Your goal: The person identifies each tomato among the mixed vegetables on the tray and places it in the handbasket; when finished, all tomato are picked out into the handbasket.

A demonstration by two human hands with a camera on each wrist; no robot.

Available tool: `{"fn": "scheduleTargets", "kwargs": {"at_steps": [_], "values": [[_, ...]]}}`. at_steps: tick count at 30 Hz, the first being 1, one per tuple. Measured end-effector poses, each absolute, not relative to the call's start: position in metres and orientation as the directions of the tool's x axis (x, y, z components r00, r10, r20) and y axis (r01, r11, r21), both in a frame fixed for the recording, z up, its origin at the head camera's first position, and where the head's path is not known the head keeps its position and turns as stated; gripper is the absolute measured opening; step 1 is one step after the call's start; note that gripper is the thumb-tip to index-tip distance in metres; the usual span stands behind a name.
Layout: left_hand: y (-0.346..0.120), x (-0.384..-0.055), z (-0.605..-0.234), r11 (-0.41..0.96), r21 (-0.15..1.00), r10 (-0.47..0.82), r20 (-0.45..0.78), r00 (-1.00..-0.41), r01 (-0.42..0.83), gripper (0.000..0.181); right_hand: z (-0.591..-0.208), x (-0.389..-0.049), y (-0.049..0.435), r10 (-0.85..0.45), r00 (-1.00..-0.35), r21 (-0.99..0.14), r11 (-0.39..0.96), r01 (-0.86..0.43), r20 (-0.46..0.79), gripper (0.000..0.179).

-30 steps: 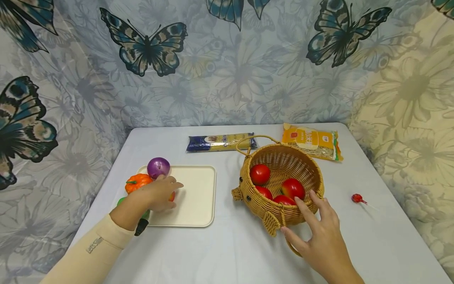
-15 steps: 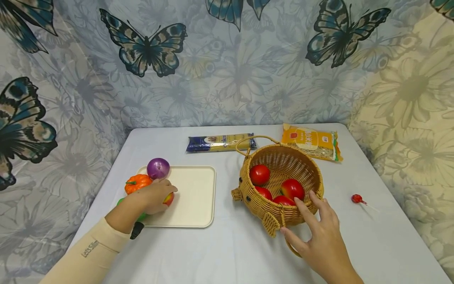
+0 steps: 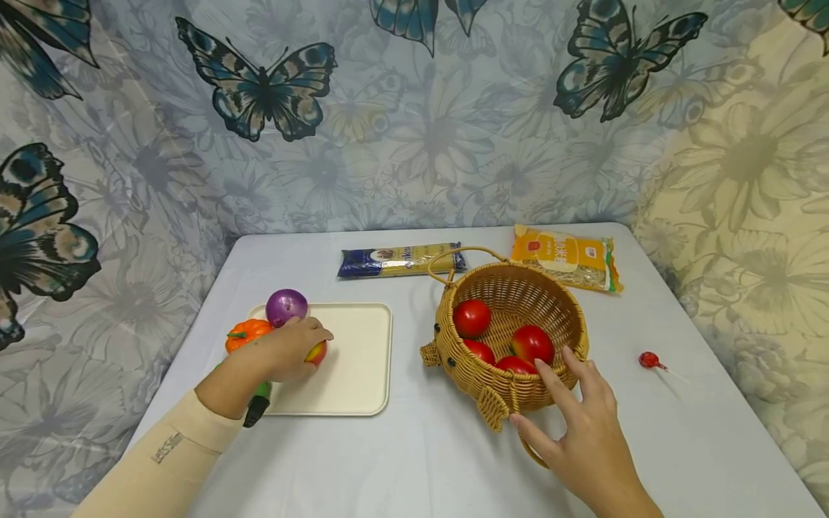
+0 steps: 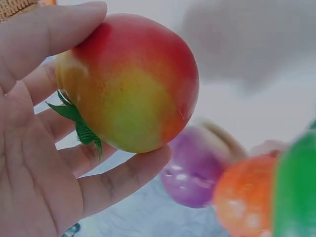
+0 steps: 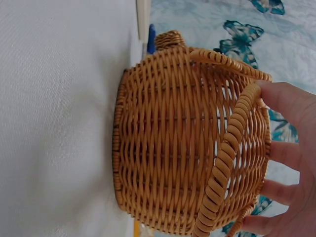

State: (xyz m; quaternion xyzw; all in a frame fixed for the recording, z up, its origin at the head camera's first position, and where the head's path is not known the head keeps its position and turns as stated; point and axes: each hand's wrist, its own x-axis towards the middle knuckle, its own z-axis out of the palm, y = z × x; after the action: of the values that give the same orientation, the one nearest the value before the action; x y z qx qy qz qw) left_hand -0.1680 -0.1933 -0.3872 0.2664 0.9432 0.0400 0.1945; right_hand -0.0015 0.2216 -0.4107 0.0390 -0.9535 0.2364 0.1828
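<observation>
In the left wrist view, my left hand (image 3: 288, 351) grips a red-and-yellow tomato (image 4: 133, 89) with green leaves at its stem, thumb on one side and fingers on the other. In the head view this hand is over the left part of a cream tray (image 3: 363, 381), covering most of the tomato. My right hand (image 3: 586, 424) holds the near rim of a brown wicker basket (image 3: 540, 394), fingers over the rim and thumb outside by the handle. Several red tomatoes (image 3: 471, 318) lie inside the basket.
At the tray's left side are a purple round vegetable (image 3: 286, 308), an orange pumpkin (image 3: 247, 334) and a green vegetable with a dark end (image 3: 257, 404), partly hidden by the left arm. Behind lie a blue-and-gold packet (image 3: 395, 260) and a yellow bag (image 3: 570, 257). A red lollipop (image 3: 649, 360) lies right.
The left hand has closed round the tomato, first drawing slightly left, then moving a little right and up with it. The right hand stays at the basket rim.
</observation>
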Motion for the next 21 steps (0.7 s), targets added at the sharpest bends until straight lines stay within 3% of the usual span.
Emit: {"fn": "scheduleTargets", "kwargs": {"at_steps": [21], "values": [[-0.101,-0.185,-0.328,0.729,0.153,0.678,-0.298,-0.672,0.667,0.056,-0.412,0.000,0.222,0.006,-0.916,-0.420,0.890,-0.178,0.402,0.083]]}}
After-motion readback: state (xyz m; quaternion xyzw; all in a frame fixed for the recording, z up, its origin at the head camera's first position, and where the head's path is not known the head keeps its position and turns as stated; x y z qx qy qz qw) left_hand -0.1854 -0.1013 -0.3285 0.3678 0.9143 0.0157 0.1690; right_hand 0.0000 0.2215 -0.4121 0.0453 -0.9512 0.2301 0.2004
